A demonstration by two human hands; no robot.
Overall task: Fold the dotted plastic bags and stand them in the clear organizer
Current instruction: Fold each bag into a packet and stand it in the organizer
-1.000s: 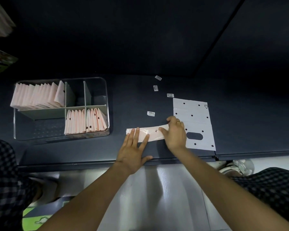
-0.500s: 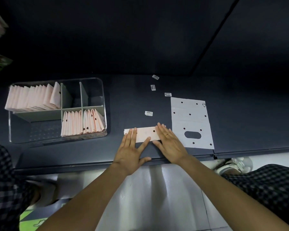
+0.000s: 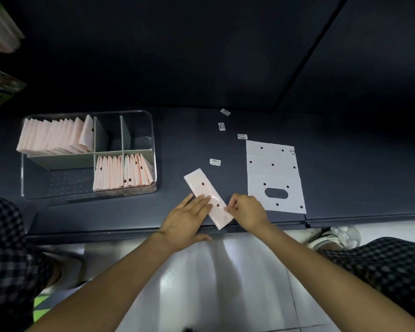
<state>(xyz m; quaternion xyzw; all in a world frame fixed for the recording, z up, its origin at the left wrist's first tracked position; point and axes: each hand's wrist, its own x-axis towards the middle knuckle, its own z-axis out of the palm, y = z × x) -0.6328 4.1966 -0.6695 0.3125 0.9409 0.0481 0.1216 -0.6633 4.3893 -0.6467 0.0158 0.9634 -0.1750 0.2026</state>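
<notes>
The long pink dotted plastic strip of folded bag [image 3: 207, 197], lying level half a second ago, is now slanting diagonally just right of the clear compartmented organizer [image 3: 153, 140]. The left hand [image 3: 186, 220] is pressing it flat with open fingers while the right hand [image 3: 246, 210] is pinching its near edge, probably starting the next fold; an unfolded white dotted bag [image 3: 273, 173] is waiting farther right of the organizer.

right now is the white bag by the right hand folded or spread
Spread: the white bag lies flat on the table, handle cutout and dots showing.

Glossy pink plastic folded strip [image 3: 207, 197], matt white dotted bag [image 3: 273, 173], clear smooth organizer [image 3: 151, 130], matt dark counter [image 3: 189, 144]
</notes>
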